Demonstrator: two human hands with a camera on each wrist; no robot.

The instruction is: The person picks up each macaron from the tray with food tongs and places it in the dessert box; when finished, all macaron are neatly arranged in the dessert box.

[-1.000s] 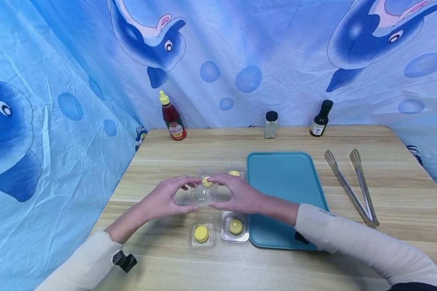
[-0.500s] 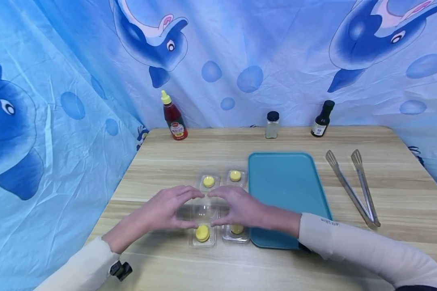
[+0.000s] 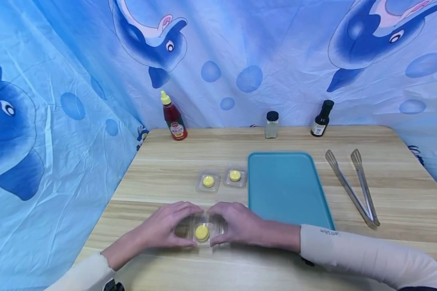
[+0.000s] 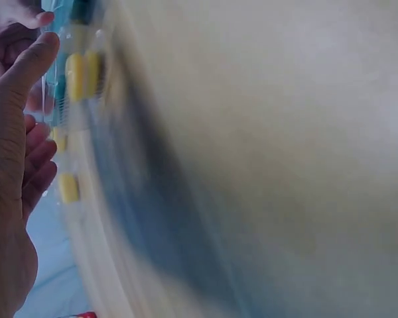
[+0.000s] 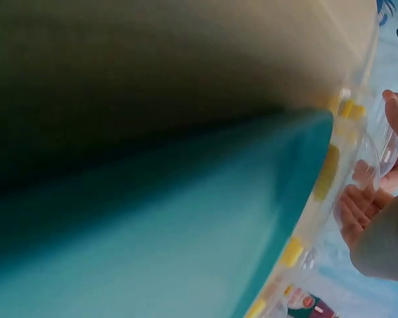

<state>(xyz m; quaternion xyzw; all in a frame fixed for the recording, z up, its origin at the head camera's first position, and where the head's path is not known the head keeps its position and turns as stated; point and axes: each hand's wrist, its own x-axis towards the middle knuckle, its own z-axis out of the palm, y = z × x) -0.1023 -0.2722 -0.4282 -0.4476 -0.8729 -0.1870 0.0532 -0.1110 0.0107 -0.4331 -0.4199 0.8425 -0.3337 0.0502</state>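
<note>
Between my left hand (image 3: pixel 171 226) and my right hand (image 3: pixel 236 224) I hold a clear plastic lid (image 5: pixel 390 147), pinched at opposite sides by thumbs and fingers. It hovers over the near-left clear tray, where a yellow macaron (image 3: pixel 202 233) shows through. My right hand hides the near-right tray and its macaron in the head view. Farther back, two more clear trays each bear a yellow macaron: one on the left (image 3: pixel 208 181), one on the right (image 3: pixel 234 176). From the left wrist, the left thumb (image 4: pixel 36 59) is raised beside the macarons.
A teal tray (image 3: pixel 287 182) lies right of the macarons, partly under my right forearm. Metal tongs (image 3: pixel 355 190) rest farther right. Along the back edge stand a red sauce bottle (image 3: pixel 175 121), a black-capped jar (image 3: pixel 271 125) and a dark bottle (image 3: pixel 321 119).
Both hands have carried the clear lid toward me, from by the back-left macaron to over the near-left one. The back trays are uncovered to view; the near-right one is now hidden.
</note>
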